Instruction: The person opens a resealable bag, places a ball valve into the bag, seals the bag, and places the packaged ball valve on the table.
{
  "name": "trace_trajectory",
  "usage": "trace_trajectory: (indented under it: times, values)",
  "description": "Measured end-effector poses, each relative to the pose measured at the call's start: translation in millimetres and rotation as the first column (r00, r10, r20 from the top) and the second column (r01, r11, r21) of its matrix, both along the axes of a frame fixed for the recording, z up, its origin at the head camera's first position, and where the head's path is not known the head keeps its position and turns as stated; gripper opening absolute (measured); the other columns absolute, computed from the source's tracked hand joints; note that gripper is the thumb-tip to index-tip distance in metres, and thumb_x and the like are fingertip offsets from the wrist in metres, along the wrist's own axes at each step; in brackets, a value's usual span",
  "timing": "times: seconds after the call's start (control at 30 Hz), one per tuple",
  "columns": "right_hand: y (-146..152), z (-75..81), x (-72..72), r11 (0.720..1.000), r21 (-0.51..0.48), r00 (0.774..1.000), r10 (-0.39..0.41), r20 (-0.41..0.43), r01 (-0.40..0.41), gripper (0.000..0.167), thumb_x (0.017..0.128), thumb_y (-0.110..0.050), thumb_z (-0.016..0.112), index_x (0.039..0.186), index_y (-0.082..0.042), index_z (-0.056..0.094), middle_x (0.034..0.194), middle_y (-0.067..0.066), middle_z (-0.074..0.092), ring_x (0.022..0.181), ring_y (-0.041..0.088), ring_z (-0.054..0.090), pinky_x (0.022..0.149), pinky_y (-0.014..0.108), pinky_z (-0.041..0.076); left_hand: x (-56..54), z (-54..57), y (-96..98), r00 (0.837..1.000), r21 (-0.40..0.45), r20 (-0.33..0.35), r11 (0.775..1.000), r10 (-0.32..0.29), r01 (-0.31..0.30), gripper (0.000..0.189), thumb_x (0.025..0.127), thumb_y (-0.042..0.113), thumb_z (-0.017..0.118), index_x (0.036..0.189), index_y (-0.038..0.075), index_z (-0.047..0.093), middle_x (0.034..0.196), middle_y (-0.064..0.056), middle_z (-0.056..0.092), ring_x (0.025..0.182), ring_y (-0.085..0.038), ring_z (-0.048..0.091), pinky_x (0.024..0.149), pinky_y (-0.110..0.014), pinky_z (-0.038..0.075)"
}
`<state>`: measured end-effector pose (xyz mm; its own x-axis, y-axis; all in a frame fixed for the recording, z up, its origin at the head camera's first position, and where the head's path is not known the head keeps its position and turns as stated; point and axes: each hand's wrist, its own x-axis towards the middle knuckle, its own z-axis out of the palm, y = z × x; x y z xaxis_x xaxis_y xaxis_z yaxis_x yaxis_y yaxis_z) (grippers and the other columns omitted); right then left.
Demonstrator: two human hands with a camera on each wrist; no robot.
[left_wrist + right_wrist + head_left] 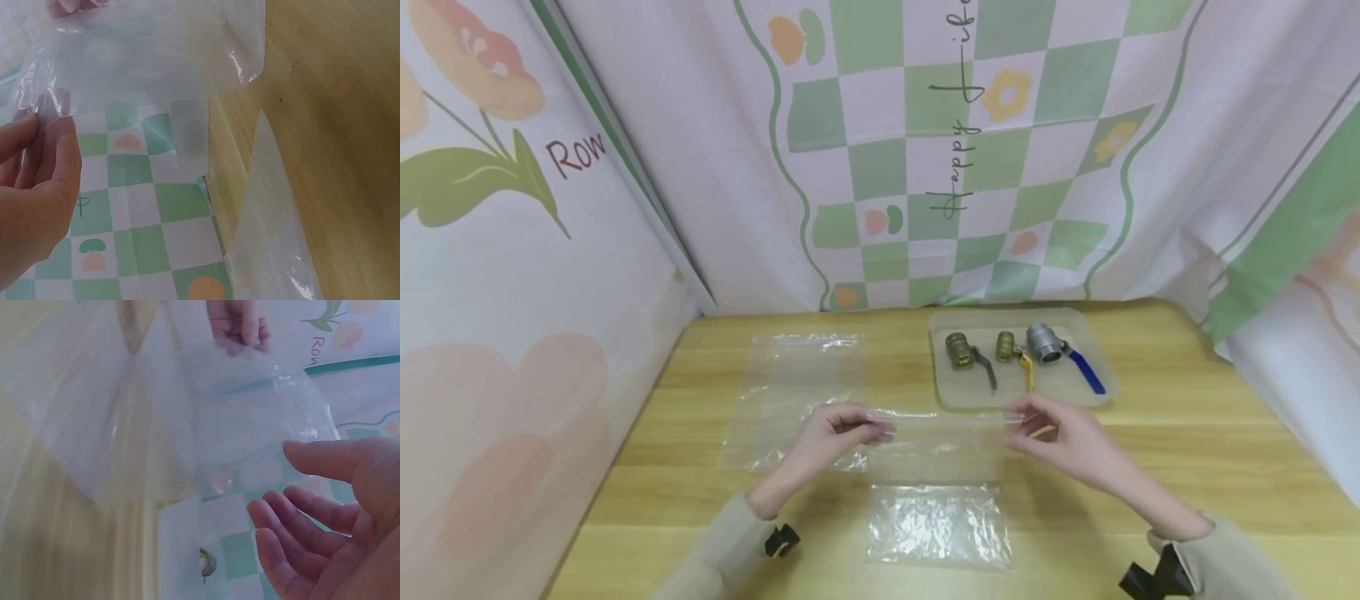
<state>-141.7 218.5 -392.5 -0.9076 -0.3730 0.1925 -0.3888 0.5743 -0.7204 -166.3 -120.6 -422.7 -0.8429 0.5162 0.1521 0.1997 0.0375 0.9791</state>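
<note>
A clear plastic zip bag (940,450) is stretched sideways above the table between the two hands. My left hand (842,429) pinches its upper left corner between thumb and fingers. At the other end, my right hand (1067,437) is at the upper right corner; in the right wrist view its thumb (312,456) stands apart from the loosely bent fingers. Below the bag is a shiny clear plastic sheet (940,525); I cannot tell whether it is the same bag's lower part or another bag. Another clear bag (797,383) lies flat at the back left.
At the back right, a translucent tray (951,392) holds three ball valves: a brass one (958,350) with a grey lever, a smaller brass one (1005,346) with a yellow lever, and a silver one (1045,343) with a blue lever. Patterned curtains (880,167) border the wooden table (662,500).
</note>
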Motion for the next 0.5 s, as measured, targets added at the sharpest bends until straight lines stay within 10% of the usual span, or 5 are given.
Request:
trace_trajectory:
  times: [0.5]
  values:
    - [-10.8,15.9,1.8,1.000,-0.012,0.994,-0.009,-0.108,0.008,0.009,0.088,-0.007,0.072,0.095,-0.013,0.070,0.088,-0.002,0.073,0.079,-0.005,0.063,0.070,0.018,0.060,2.1,4.1,-3.1,1.000,-0.111,-0.008,0.993,0.026,-0.027,0.026,0.093,0.010,0.066,0.116,-0.001,0.067,0.115,-0.022,0.071,0.093,-0.001,0.071,0.086,-0.024,0.061]
